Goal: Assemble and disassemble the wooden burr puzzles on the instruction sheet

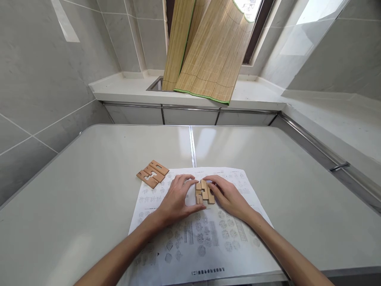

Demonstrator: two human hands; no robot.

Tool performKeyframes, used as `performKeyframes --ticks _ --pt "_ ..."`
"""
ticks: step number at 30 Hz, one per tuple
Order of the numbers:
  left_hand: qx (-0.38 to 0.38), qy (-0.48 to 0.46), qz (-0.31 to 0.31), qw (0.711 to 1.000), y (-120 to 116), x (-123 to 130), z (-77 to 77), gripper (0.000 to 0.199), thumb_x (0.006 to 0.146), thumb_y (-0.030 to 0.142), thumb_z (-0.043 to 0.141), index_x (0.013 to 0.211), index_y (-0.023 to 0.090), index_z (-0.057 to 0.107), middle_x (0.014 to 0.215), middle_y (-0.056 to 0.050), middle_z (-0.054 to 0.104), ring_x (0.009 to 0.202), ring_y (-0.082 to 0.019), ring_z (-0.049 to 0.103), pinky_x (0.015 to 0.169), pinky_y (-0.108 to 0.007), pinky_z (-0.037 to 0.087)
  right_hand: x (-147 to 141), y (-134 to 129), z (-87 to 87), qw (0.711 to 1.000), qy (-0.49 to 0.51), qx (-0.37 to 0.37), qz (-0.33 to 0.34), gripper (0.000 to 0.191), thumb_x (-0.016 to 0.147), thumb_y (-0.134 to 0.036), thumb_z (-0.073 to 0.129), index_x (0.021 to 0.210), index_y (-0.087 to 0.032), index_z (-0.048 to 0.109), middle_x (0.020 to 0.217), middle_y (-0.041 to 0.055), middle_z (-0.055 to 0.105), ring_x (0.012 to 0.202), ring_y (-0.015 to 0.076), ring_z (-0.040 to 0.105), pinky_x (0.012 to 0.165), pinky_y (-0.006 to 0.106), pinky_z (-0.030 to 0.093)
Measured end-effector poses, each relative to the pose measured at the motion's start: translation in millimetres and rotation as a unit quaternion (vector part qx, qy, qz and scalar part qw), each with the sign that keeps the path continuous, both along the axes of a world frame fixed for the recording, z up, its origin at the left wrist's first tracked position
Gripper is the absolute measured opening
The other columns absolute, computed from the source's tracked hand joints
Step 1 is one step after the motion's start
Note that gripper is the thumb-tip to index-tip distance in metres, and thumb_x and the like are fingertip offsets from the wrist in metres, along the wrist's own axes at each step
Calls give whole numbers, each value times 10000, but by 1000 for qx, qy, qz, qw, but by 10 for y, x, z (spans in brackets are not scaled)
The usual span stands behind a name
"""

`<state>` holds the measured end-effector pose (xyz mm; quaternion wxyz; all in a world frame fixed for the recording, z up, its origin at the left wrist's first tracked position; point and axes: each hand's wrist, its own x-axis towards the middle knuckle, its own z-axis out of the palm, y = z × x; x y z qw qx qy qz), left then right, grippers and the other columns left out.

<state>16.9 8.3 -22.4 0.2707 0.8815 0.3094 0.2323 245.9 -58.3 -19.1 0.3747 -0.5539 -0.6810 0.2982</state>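
Several small notched wooden puzzle pieces (204, 194) lie side by side on a printed paper sheet, between my two hands. My left hand (176, 195) curves around their left side, its index fingertip at the far edge and its thumb at the near edge. On the right, my right hand (228, 195) holds the rightmost piece, with bent fingers at the far end and the thumb against its side. Part of that piece is hidden by the fingers. The sheet (202, 254) carries rows of line drawings and a line of printed characters near its front edge.
Flat wooden pieces with cutouts (157, 169) lie together at the sheet's far left corner. The light table (89, 190) has a seam down its far half. Behind it, a bamboo mat (214, 51) hangs over a counter (125, 87) with a sink. Tiled walls rise on both sides.
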Motion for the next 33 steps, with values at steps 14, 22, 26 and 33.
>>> performKeyframes --ticks 14,22,26,33 --pt "-9 -9 -14 1000 6 2 -5 738 812 548 858 1418 253 557 1398 -137 597 1302 -352 536 1094 -569 504 -1 -15 9 1000 4 10 25 293 1112 -338 417 1285 -297 650 1224 74 732 1055 244 700 923 419 579" --pt "-7 -9 -18 1000 6 2 -8 676 818 546 852 1380 274 593 1375 -123 605 1290 -350 543 1075 -556 509 -6 -18 16 1000 -10 11 24 293 1104 -340 421 1259 -295 666 1176 71 750 995 242 707 875 414 592" --pt "-9 -11 -19 1000 5 4 -1 669 815 527 860 1377 277 597 1375 -122 604 1291 -352 540 1079 -560 504 -16 -21 34 1000 -10 2 19 290 1103 -366 426 1240 -284 668 1145 75 751 986 245 709 875 410 591" --pt "-8 -9 -19 1000 1 -2 -2 660 821 544 850 1367 269 601 1374 -123 610 1290 -346 546 1075 -551 508 -8 -26 40 1000 -1 -7 15 280 1100 -370 442 1245 -286 667 1102 69 753 965 242 712 856 401 598"
